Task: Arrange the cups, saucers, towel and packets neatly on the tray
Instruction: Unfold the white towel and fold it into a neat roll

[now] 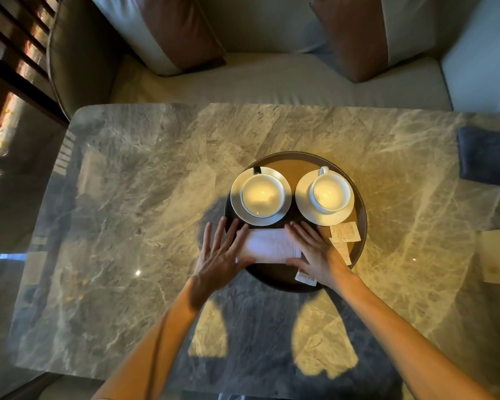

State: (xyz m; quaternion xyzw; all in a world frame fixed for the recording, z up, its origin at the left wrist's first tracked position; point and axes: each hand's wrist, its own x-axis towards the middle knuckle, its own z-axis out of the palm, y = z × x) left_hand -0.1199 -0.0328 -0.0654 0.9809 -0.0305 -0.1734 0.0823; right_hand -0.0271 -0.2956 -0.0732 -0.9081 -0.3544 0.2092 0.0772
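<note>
A round dark tray (361, 203) sits on the marble table. On its far half stand two white cups, the left cup (262, 194) on a saucer (238, 207) and the right cup (330, 193) on a saucer (303, 203). A folded white towel (269, 245) lies on the tray's near half. My left hand (222, 255) lies flat with straight fingers on the towel's left end. My right hand (315, 252) lies flat on its right end. Paper packets (345, 232) lie to the right of the towel, and another packet (306, 277) pokes out under my right wrist.
The marble table (156, 197) stretches wide to the left and front. A dark blue cloth (488, 157) lies at the right edge and a pale card (499, 255) sits below it. A sofa with cushions (271, 79) stands beyond the table.
</note>
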